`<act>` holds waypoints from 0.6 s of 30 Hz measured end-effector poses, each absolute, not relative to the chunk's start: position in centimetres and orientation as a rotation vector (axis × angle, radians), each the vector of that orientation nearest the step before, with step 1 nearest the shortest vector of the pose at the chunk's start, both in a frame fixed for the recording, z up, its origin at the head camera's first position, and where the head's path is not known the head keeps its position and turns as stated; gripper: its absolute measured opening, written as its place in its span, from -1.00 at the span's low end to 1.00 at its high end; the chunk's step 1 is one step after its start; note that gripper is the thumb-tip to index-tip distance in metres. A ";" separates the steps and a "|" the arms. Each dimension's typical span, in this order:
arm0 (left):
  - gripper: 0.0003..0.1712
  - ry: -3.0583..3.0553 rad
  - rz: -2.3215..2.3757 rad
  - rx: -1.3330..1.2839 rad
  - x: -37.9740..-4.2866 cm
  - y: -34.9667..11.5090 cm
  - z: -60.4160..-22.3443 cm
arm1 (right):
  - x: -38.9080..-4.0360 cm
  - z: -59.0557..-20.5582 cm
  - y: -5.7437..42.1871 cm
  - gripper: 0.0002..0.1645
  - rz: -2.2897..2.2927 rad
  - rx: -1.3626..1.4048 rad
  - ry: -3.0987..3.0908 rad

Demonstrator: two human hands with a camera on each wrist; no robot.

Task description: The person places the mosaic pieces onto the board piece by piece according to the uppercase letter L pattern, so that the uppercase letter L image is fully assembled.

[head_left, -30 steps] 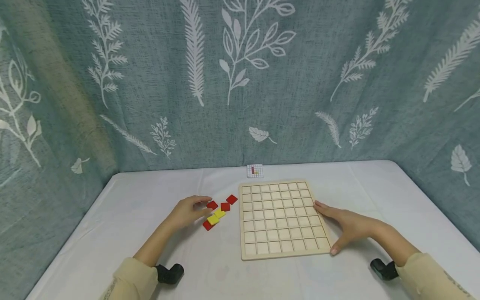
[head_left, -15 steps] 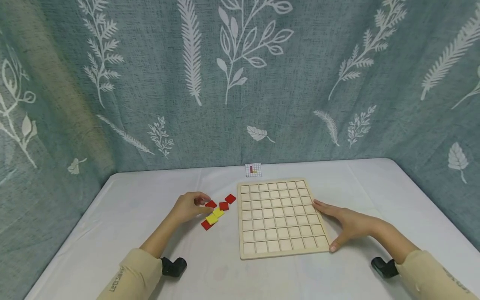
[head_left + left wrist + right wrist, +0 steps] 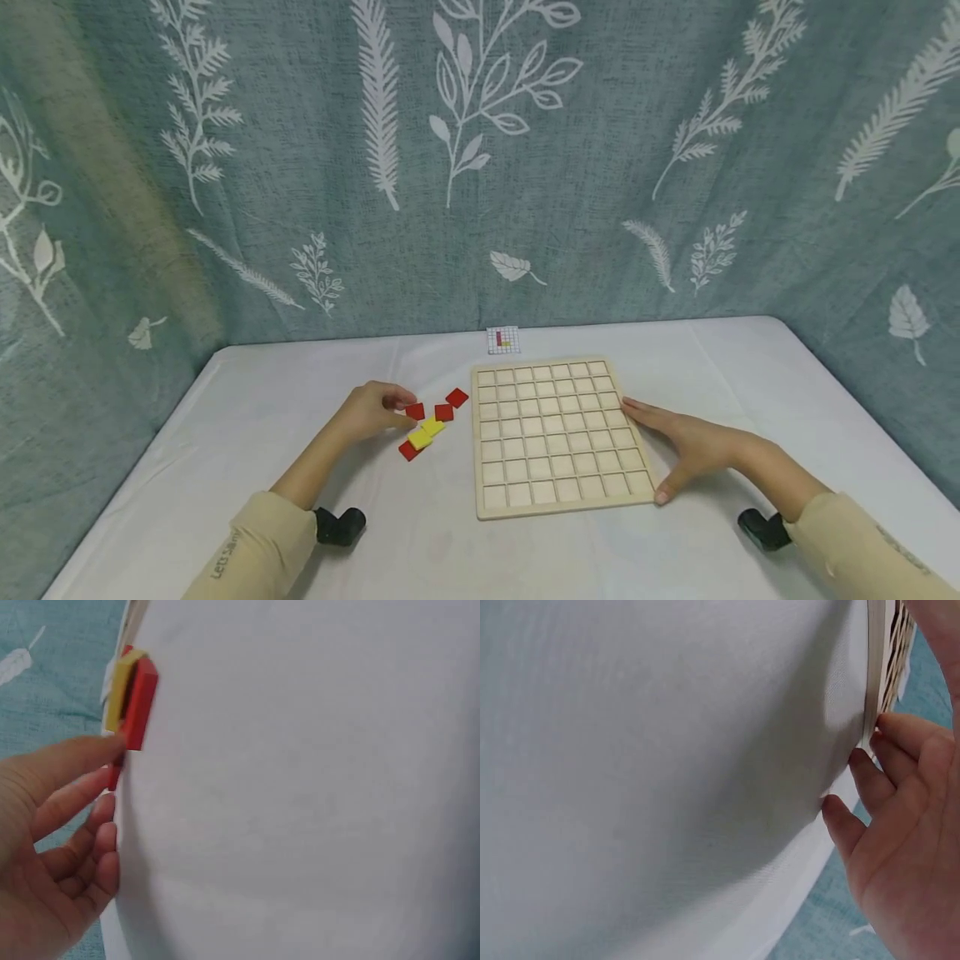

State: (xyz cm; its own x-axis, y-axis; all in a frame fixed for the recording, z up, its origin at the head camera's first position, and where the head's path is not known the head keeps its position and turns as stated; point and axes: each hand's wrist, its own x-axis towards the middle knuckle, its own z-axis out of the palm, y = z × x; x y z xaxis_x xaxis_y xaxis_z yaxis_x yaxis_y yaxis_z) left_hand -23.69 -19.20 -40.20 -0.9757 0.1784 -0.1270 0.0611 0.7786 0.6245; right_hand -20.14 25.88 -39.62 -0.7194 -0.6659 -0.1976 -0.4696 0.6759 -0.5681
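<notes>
My left hand has its thumb and forefinger around a red square tile, pinching it at the table surface; in the left wrist view that red tile is partly hidden by the fingers. Close by lie two more red tiles, two overlapping yellow tiles, and a red tile partly under a yellow one. To their right is a pale wooden grid board. The spread fingers and thumb of my right hand touch its right edge; the right wrist view shows fingertips beside the board's rim.
A small printed grid card with red and yellow squares lies at the back of the white-covered table. Behind hangs a green-blue leaf-patterned curtain. Each wrist wears a black device.
My left fingers have closed in on the red tile, which has turned and shifted slightly left, away from its neighbours. My right hand stays at the board's edge.
</notes>
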 end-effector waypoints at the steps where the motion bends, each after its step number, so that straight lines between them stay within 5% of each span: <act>1: -0.64 2.794 0.976 0.203 -23.7 -19.3 -40.2 | -20.2 -39.6 25.9 0.47 -0.688 -0.886 2.499; 18: -0.67 2.799 1.053 0.271 -23.9 -19.9 -41.0 | -20.1 -39.8 25.7 0.47 -0.718 -0.883 2.482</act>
State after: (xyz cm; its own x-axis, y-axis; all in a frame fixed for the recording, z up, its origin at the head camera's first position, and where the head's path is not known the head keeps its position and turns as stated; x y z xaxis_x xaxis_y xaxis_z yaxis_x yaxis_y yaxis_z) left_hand -23.88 -19.85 -41.04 -0.9742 0.2156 -0.0660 0.1187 0.7390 0.6631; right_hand -20.10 25.74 -39.75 -0.7162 -0.6687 -0.1999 -0.4586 0.6667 -0.5875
